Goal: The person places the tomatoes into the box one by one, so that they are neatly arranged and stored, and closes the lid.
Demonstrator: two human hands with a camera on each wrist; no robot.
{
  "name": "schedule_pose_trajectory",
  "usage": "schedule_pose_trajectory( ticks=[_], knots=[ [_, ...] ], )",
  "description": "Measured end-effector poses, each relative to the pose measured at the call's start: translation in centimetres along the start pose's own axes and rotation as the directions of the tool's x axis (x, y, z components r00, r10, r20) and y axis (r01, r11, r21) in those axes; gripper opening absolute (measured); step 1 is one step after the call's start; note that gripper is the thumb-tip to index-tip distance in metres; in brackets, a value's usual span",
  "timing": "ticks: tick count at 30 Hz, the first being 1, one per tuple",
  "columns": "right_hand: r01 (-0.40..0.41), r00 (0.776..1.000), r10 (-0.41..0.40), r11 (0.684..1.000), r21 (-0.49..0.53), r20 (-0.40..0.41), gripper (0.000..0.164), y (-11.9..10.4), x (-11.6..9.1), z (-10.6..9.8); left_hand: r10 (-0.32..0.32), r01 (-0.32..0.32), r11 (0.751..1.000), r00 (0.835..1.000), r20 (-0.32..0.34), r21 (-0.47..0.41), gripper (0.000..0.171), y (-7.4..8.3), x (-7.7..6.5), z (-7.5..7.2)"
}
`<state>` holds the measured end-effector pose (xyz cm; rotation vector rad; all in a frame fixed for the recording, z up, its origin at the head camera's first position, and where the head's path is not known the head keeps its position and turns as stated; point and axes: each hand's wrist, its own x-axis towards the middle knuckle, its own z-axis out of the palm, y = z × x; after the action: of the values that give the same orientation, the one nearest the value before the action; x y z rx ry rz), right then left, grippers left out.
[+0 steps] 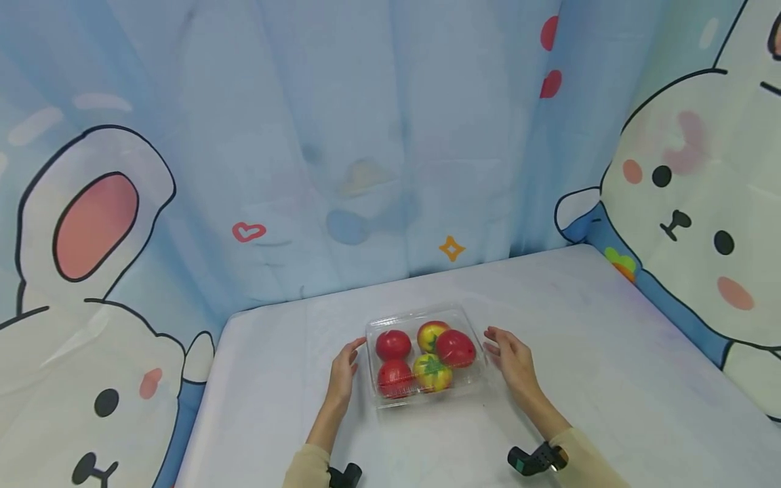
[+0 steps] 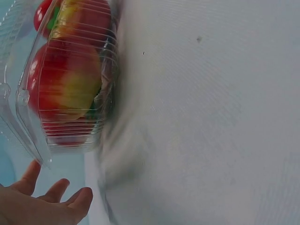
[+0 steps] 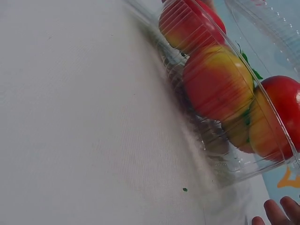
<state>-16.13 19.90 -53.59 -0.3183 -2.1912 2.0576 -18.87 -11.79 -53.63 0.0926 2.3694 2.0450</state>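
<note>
- I take this for a small curtained-off recording corner — whether in a home, a studio or an office, my feed can't tell me.
- My main clue is the pale blue curtain (image 1: 348, 102), hanging in folds behind the work area and closing in both sides.
- Its print suits a child's room: large white rabbit-like figures (image 1: 689, 271), a red heart outline (image 1: 249, 232), an orange star (image 1: 452, 249).
- The white table (image 1: 274, 379) reaches right up to it.
- Black camera units (image 1: 537, 460) at both wrists — to me, signs of filming.
</note>
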Motion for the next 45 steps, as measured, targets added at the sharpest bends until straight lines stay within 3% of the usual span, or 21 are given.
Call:
schedule_pose_trajectory(
  ticks=[8,16,27,31,38,45],
  knots=[
    [0.108,0.994,-0.105,0.986,-0.127,0.029,0.039,0.3,-0.9,-0.3,0.014,-0.014,1.0,0.999,-0.032,0.007,0.05,-0.4,0.1,0.4],
    [0.146,0.989,-0.135,0.962,-0.23,0.063,0.041,0.0,-2.9,-1.0,0.018,-0.018,1.0,0.999,-0.032,0.002,0.049,-0.6,-0.2,0.5],
    [0.192,0.974,-0.157,0.956,-0.224,0.165,0.043,0.2,-4.5,-2.7,0.007,-0.006,1.0,1.0,-0.01,0.022,0.047,-0.7,-0.3,0.6],
    [0.184,0.973,-0.151,0.964,-0.191,0.174,0.045,0.4,-4.5,-2.7,0.016,-0.016,1.0,1.0,-0.002,0.011,0.047,-0.7,-0.3,0.6],
    [0.078,0.983,-0.053,0.987,-0.143,0.175,0.048,0.6,-4.5,-2.3,0.061,-0.061,0.998,0.998,-0.003,0.011,0.049,-0.5,-0.6,0.6],
    [0.029,0.99,-0.007,0.987,-0.159,0.139,0.048,0.4,-4.2,-1.9,0.078,-0.078,0.996,0.997,-0.002,0.04,0.042,-0.5,-0.6,0.8]
  ],
)
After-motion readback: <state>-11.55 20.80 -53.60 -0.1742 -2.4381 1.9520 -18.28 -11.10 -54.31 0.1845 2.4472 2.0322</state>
